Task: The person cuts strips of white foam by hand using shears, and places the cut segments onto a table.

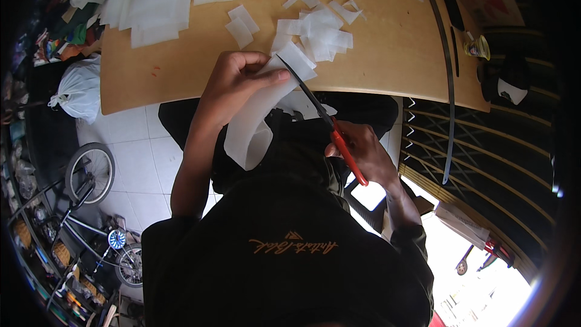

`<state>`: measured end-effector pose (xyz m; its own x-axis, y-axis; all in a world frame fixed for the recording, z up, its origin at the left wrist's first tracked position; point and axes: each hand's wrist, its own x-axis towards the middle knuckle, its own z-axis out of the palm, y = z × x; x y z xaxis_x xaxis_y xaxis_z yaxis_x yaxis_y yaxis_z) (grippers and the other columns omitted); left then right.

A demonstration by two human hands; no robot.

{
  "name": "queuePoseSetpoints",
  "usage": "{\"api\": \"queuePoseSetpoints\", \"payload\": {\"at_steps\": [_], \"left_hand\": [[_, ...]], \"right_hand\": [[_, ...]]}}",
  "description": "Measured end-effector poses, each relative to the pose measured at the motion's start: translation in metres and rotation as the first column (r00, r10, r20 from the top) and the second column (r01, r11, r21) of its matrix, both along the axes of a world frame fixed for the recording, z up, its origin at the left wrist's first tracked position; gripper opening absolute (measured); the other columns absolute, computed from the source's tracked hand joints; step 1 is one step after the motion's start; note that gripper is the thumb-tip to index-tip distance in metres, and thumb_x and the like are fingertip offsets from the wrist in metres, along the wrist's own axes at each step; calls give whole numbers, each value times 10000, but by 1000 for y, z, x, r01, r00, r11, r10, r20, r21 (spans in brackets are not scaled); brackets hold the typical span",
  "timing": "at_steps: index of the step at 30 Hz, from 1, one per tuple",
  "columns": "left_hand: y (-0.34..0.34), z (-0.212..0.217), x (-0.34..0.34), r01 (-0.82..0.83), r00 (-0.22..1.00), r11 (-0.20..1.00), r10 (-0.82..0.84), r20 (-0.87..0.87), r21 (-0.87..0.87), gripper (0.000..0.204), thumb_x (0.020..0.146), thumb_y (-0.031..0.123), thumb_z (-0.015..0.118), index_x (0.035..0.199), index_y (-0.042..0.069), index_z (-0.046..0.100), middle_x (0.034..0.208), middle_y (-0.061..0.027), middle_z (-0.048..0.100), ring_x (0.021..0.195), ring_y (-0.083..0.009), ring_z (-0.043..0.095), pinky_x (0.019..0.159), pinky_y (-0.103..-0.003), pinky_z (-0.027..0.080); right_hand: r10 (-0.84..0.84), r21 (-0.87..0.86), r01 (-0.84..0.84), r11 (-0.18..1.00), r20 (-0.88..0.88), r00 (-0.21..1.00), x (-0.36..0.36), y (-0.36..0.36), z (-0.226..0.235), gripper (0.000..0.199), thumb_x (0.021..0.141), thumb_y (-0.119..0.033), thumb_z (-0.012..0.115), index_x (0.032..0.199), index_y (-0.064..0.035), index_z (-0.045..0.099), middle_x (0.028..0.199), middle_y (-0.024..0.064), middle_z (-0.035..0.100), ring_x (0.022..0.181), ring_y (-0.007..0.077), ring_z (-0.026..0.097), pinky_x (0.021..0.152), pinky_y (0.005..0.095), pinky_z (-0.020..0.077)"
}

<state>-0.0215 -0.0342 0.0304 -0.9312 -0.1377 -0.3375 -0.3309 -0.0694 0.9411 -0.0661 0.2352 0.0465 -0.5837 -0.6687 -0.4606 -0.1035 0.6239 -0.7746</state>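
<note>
My left hand [245, 79] pinches a curling strip of white translucent sheet [245, 127] near its upper end, thumb on top. The strip's lower end rolls up over my lap. In my right hand [363, 145] is a pair of scissors [345, 148] with red handles and dark blades. Its blade tips reach across the strip beside my left thumb. Just beyond, a loose pile of small white cut pieces [318, 30] lies on the wooden table [187, 75]. Whether the blades are fully closed is hard to tell.
Stacks of larger white sheets [154, 0] lie at the table's far left. A long dark metal strip [449, 85] overhangs the right edge, near a small yellow cup [478, 47]. A white plastic bag [78, 88] and a bicycle [91, 172] stand left, a folding metal gate [478, 139] right.
</note>
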Motion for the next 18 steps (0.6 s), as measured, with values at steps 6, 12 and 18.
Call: {"api": "queuePoseSetpoints", "payload": {"at_steps": [6,12,18], "left_hand": [[-7,-3,1,25,997,1000,-26,73,17,358,887,243,739,1087,-43,660,810,-51,677,645,-77,619,594,-222,507],[-13,-15,6,51,999,993,-49,21,-108,355,901,263,726,1099,-28,679,800,-35,667,622,-71,603,569,-218,492],[-14,-4,1,56,992,992,-42,120,-111,405,857,302,765,1076,-32,693,792,-54,671,584,-83,594,499,-231,476]], "right_hand": [[28,-57,-28,998,-5,1000,-7,-8,-11,448,838,-372,772,781,17,555,606,69,485,557,144,421,532,356,344],[87,-47,-87,995,-5,996,-11,-6,-11,476,843,-409,766,775,6,544,610,37,476,577,120,426,530,333,346],[100,-50,-98,994,33,994,-14,-5,-13,443,859,-383,761,768,-3,552,617,34,546,487,92,499,452,277,378]]}}
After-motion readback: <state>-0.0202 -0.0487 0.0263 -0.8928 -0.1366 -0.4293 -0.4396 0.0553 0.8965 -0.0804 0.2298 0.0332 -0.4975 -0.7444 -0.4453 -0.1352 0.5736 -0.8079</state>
